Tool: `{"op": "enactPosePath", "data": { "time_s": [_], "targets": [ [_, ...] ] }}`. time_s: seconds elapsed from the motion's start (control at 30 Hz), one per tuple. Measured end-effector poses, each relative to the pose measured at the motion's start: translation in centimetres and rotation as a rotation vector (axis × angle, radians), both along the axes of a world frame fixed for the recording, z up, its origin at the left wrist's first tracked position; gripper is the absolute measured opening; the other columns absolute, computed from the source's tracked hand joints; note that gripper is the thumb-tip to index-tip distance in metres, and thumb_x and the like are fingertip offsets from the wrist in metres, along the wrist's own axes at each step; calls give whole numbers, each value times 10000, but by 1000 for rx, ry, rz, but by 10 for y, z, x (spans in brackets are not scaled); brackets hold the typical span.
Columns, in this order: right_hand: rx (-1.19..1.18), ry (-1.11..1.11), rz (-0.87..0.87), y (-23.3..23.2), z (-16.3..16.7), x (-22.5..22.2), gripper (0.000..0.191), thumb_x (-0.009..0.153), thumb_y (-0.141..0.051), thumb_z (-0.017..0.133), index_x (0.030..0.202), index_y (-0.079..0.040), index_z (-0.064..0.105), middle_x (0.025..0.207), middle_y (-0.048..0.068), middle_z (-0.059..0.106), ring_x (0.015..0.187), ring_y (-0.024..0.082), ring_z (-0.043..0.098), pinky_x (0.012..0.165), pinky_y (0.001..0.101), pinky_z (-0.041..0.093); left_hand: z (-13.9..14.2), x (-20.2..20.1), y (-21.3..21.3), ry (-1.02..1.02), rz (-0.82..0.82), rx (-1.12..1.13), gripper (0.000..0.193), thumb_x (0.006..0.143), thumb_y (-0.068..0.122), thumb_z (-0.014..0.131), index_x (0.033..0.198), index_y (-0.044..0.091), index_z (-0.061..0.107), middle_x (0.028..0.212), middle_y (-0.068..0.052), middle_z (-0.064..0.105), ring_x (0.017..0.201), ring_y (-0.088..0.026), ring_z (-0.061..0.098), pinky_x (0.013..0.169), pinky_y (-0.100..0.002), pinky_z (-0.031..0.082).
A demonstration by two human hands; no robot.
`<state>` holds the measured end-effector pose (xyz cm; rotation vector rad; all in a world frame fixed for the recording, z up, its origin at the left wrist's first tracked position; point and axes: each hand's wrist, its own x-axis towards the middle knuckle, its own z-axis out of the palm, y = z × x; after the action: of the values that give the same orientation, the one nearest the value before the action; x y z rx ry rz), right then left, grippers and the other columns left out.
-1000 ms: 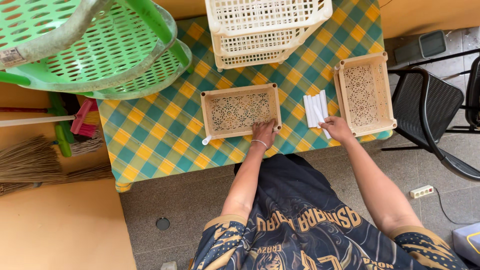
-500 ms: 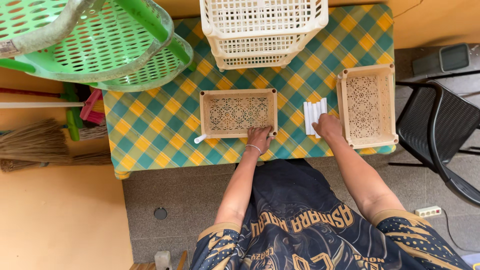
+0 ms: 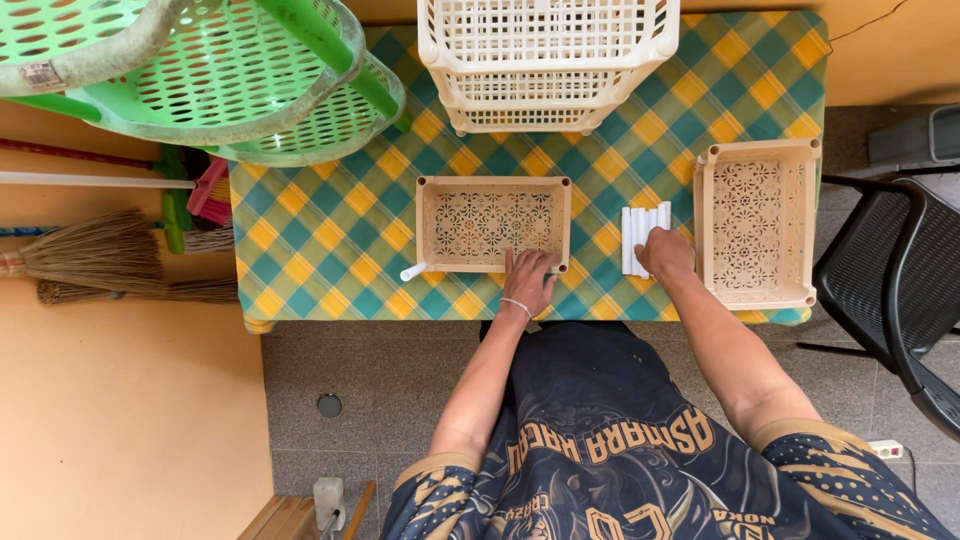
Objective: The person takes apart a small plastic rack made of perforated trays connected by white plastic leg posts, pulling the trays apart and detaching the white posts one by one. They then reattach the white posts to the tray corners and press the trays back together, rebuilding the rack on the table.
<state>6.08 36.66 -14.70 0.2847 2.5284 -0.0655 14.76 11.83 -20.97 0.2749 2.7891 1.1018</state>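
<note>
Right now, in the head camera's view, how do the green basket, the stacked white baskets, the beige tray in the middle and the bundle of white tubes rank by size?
1. Green basket, though it sits nearer the camera, so its lead is unsure.
2. Stacked white baskets.
3. Beige tray in the middle.
4. Bundle of white tubes, by the right hand.

A small pale rectangular label [image 3: 45, 75] sits on the green basket's rim [image 3: 120, 55], upper left.

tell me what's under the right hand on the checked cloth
A small bundle of white tubes lies under the right hand, beside the beige tray. Their far ends show; the near ends are covered by the hand, so I cannot tell whether it grips them.
</note>
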Motion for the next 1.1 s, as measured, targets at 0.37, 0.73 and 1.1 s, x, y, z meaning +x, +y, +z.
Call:
{"op": "enactPosePath", "data": {
  "time_s": [0.37,0.73,1.1],
  "targets": [
    [-278,233,71,-26,4,-5,333,940,-403,700,998,-93,807,897,226,755,887,424,726,828,507,576,2,65,-93,54,493,190,186,902,121,700,1069,42,680,1025,-124,707,978,-296,700,884,-413,566],
    [-811,-26,261,-222,26,-22,318,943,-349,610,1069,-89,740,812,147,735,718,334,704,694,453,547,12,25,-172,-246,793,290,746,839,417,807,1386,34,473,1261,-195,586,944,-301,676,823,-392,572],
    [-811,-136,414,-326,31,15,480,862,-582,691,980,-123,765,976,87,775,915,289,746,825,415,575,-1,-6,-154,-152,379,-34,421,891,226,685,1298,168,597,1402,-92,573,1317,-408,412,1108,-459,424]
  ]
}}
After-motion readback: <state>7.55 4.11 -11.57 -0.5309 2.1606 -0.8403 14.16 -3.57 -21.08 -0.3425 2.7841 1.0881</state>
